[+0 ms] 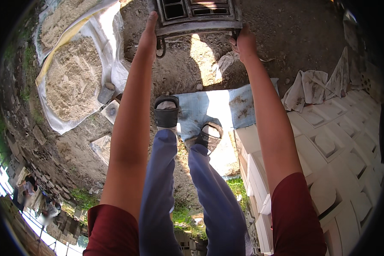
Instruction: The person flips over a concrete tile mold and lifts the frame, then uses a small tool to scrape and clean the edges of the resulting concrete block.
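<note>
Upper left of frame: heaped coarse sand [72, 81] on white sheeting. Top centre: grey metal block mould [196, 15], long axis running left to right, face up, gridded cells. Left hand [149, 32] flat against its left edge; right hand [243, 42] wrapped around its right handle. Below: sandalled feet on dirt. Right: rows of pale moulded concrete blocks [328, 141], crumpled sacks [311, 87].

The single view comes from a head-worn fisheye camera looking steeply down along the person's own body. Both forearms enter from the lower edge and extend to the top edge, where the left hand [148, 32] and right hand [244, 42] appear close to the frame limit. The sandalled feet [166, 112] lie near centre. Straight edges curve toward the dark circular rim.
</note>
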The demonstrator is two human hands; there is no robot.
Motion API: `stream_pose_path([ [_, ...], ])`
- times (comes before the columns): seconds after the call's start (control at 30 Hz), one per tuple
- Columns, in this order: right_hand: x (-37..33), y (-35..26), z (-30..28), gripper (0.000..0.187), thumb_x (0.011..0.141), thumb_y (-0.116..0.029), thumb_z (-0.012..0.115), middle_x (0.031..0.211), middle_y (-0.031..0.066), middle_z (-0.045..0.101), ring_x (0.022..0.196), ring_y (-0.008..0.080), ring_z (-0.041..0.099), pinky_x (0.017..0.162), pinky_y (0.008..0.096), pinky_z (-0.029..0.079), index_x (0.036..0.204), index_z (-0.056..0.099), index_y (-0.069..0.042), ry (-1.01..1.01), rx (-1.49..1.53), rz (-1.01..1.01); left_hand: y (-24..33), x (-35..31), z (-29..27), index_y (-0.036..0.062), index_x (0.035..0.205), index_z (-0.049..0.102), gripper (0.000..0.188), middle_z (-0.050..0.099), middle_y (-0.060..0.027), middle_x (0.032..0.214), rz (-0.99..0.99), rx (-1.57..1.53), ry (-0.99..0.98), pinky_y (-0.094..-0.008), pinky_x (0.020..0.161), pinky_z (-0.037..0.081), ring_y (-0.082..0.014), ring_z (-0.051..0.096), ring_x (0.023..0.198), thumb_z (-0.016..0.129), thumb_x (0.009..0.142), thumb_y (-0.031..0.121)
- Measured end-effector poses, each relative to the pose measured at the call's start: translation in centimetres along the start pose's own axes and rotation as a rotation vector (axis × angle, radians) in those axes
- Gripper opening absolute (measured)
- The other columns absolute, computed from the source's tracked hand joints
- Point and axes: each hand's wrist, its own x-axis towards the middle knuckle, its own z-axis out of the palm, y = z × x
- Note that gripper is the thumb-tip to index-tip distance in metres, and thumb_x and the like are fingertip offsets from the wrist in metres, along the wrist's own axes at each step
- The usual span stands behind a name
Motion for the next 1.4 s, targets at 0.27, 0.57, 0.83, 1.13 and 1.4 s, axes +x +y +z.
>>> stream_pose_path([
  [0.27,0.4,-0.4,0.4,0.064,0.105,-0.047,0.030,0.049,0.0116,0.052,0.031,0.0151,0.032,0.035,0.0345,0.023,0.060,0.045,-0.004,0.032,-0.015,0.001,0.2,0.0,-0.5,0.0198,0.159,0.034,0.104,0.038,-0.0126,0.158,-0.095,0.040,0.161,-0.0490,0.118,0.020,-0.0290,0.036,0.143,0.057,0.080,0.083],
  [0.57,1.0,0.1,-0.8,0.063,0.105,-0.052,0.033,0.051,0.0109,0.051,0.034,0.0164,0.038,0.037,0.0342,0.027,0.068,0.046,-0.002,-0.009,-0.013,-0.003,-0.8,0.7,-0.2,0.0181,0.162,0.027,0.105,0.028,-0.0154,0.164,-0.074,0.010,0.102,-0.0487,0.121,0.015,-0.0323,0.027,0.149,0.055,0.083,0.081],
  [0.83,0.2,0.4,-0.6,0.063,0.105,-0.058,0.032,0.050,0.0052,0.047,0.035,0.0146,0.034,0.035,0.0319,0.025,0.069,0.042,-0.007,0.197,-0.005,0.074,-1.9,0.7,0.5,0.0063,0.139,0.058,0.080,0.069,-0.0063,0.116,-0.224,-0.088,0.075,-0.0309,0.086,0.050,-0.0168,0.065,0.098,0.058,0.091,0.070],
  [1.13,2.9,4.3,0.9,0.055,0.105,-0.051,0.037,0.069,0.0136,0.056,0.055,0.0248,0.054,0.045,0.0368,0.039,0.088,0.048,0.000,0.182,-0.066,-0.004,0.3,0.2,-0.5,-0.0080,0.124,0.064,0.079,0.065,-0.0099,0.114,-0.075,-0.104,0.253,-0.0294,0.097,0.041,-0.0171,0.056,0.103,0.061,0.094,0.064],
  [1.4,3.4,1.0,-1.4,0.064,0.106,-0.051,0.034,0.079,0.0292,0.064,0.087,0.0475,0.064,0.068,0.0508,0.050,0.089,0.061,0.005,-0.044,-0.494,0.060,-0.6,0.5,-2.4,-0.0035,0.145,0.050,0.081,0.056,-0.0135,0.142,-0.204,-0.095,0.171,-0.0287,0.107,0.034,-0.0216,0.050,0.131,0.056,0.098,0.062],
])
